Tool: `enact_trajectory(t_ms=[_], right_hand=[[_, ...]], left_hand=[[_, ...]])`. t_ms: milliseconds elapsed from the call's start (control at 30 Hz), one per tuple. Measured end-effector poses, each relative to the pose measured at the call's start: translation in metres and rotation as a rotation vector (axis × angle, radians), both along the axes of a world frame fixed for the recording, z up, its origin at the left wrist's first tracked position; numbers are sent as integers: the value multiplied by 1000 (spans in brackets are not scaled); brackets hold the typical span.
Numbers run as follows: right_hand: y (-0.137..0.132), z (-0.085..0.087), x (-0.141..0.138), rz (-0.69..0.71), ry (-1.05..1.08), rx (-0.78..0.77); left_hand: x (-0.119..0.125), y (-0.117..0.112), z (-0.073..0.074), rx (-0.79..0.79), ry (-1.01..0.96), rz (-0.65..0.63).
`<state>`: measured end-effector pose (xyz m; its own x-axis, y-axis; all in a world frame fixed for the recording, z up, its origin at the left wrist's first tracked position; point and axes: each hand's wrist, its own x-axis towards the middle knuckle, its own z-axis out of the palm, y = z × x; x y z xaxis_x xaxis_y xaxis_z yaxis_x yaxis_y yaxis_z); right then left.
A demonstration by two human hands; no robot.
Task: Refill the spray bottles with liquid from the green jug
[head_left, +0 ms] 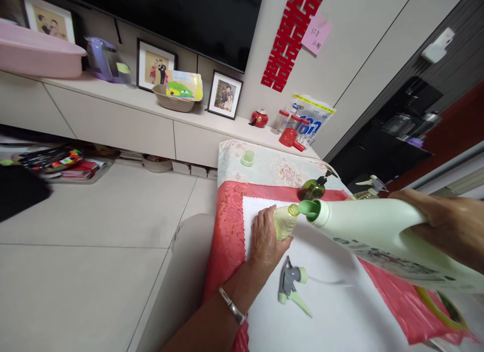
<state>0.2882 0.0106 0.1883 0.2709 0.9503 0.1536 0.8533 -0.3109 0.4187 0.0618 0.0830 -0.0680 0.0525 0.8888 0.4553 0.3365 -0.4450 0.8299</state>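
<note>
My left hand (264, 236) is wrapped round a small clear yellow-green bottle (284, 222), whose neck is uncapped and tilted to the right. With my right hand (449, 223) I grip the handle of a large pale green jug (370, 216), tipped on its side. The jug's green spout (309, 208) meets the small bottle's mouth; whether liquid runs between them I cannot tell. Below them, a grey and green trigger spray head (290, 281) with a thin tube lies on the white mat (321, 321). A pale green cap (247, 158) stands at the table's far end.
Behind the jug's mouth stand a dark green pump bottle (313, 189) and another spray bottle (368, 188). A roll of yellow tape (440, 306) lies on the red cover (230, 231) at right. A low cabinet (132, 120) bears frames, jars and a pink basin (38, 52).
</note>
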Motion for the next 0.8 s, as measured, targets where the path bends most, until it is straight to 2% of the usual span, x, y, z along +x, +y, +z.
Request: enact_trajectory(t_ms=[367,800], right_hand=[[-3,9,-4,77,-79,-32],[2,16,-7,35,-77,-66]], left_hand=[[-1,0,1,3,36,-5],[-1,0,1,6,38,-8]])
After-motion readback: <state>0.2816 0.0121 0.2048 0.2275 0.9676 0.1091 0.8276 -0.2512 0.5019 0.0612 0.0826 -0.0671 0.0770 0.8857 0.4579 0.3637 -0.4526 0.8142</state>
